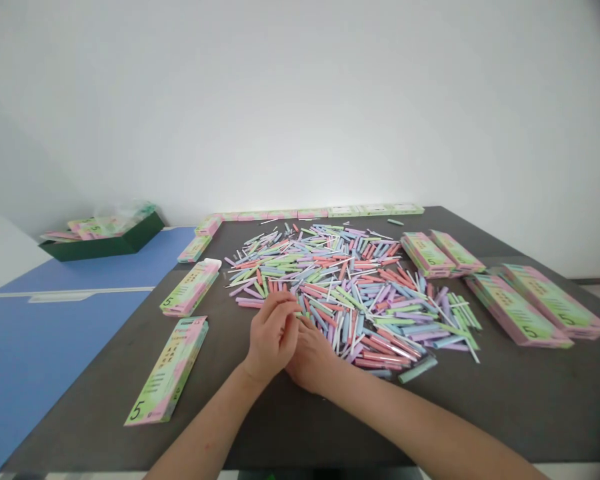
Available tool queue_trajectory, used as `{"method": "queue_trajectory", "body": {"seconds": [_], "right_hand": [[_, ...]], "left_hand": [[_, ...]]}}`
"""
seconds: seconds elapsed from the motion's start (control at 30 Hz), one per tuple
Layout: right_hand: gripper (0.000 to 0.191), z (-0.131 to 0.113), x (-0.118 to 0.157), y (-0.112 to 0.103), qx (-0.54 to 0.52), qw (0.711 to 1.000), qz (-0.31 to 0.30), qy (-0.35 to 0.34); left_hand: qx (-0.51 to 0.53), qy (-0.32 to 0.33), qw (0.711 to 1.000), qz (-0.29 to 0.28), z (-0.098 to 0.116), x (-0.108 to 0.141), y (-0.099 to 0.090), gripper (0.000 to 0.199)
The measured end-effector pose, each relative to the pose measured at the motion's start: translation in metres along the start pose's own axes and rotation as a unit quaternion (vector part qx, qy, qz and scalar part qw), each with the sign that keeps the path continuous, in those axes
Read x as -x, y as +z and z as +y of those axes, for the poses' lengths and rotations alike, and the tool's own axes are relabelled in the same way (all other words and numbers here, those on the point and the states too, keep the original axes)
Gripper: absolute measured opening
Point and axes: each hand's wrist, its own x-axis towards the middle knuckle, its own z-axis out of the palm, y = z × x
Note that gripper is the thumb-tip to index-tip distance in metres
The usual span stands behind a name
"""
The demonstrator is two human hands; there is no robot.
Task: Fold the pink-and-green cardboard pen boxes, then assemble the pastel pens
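A wide heap of pastel pens and sticks in pink, green, blue and purple covers the middle of the dark table. At the heap's near left edge my two hands meet. My left hand is closed, its fingers curled and pressed together over my right hand. My right hand lies against it, its fingers mostly hidden behind the left. A bit of green shows at the fingertips, too small to make out what is held.
Flat pink-green boxes marked 5 lie along the left side, and more boxes on the right. A row of boxes lines the back edge by the wall. A dark green tray with packaging stands on a blue surface at left.
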Motion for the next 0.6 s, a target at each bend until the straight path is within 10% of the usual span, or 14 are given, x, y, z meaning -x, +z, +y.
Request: {"method": "queue_trajectory", "body": {"seconds": [0.2, 0.6], "right_hand": [[0.034, 0.030, 0.003, -0.029, 0.107, 0.985, -0.091, -0.098], [0.027, 0.071, 0.018, -0.114, -0.023, 0.994, -0.045, -0.094]], "left_hand": [[0.015, -0.063, 0.998, -0.012, -0.011, -0.003, 0.026, 0.018], [-0.027, -0.112, 0.972, -0.203, -0.039, 0.025, 0.052, 0.029]]}}
